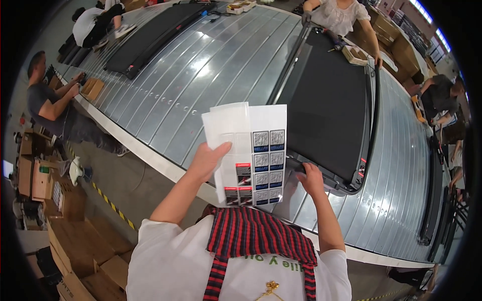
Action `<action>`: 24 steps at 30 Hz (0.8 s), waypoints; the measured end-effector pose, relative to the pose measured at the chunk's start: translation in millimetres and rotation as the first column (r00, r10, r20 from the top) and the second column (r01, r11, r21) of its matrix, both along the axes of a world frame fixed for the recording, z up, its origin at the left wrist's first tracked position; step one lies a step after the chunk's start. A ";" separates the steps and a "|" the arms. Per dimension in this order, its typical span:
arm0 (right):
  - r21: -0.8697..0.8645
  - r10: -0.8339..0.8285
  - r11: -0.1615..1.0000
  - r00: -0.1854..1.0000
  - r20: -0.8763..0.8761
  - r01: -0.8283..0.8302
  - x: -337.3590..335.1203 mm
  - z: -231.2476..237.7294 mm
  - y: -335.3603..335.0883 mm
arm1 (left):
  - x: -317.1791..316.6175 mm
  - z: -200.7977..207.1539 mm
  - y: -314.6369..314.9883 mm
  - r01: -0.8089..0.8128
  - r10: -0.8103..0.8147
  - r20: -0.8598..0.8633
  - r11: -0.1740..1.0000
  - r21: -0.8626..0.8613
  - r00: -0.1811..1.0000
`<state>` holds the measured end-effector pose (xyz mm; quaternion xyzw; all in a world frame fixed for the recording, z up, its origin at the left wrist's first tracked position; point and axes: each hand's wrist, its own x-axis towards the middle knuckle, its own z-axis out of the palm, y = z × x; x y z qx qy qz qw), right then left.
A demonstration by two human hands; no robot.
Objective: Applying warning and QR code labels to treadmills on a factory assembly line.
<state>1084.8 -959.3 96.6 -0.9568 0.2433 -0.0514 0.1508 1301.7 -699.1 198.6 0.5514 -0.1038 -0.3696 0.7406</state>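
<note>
In the head view, a black-framed panel (pixel 327 100) lies on the ribbed metal counter (pixel 170 113). To the left of the panel's near end, the left hand (pixel 207 160) pinches a few sticker sheets (pixel 252 153), thumb on top. The right hand (pixel 312 178) is at the panel's near end, fingers curled; whether it grips anything, I cannot tell. At the panel's far end stands a co-worker (pixel 340 15) in a white top; an open carton (pixel 355 55) sits at its far right corner.
</note>
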 end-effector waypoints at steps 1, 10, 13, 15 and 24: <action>-0.137 -0.016 0.990 0.999 -0.048 0.010 1.4 -0.1 7.9 | 7.0 -3.6 2.2 0.014 -0.019 -0.068 0.998 -0.062 0.997; 0.926 -0.323 0.341 0.905 0.277 -0.162 93.8 111.4 96.4 | 49.4 -2.8 11.2 0.201 -0.209 -0.096 0.976 -0.086 0.973; 0.933 -0.387 0.329 0.881 0.272 -0.144 108.5 120.7 110.2 | 64.8 -5.4 12.3 0.213 -0.217 -0.029 0.971 -0.104 0.976; 0.923 -0.406 0.361 0.870 0.281 -0.129 113.1 127.5 110.3 | 84.6 -4.6 14.5 0.221 -0.223 -0.003 0.968 -0.122 0.975; 0.183 -0.355 0.933 0.722 0.594 0.309 151.4 96.7 125.4 | 124.9 -15.1 -3.7 0.393 -0.432 -0.150 0.890 -0.232 0.889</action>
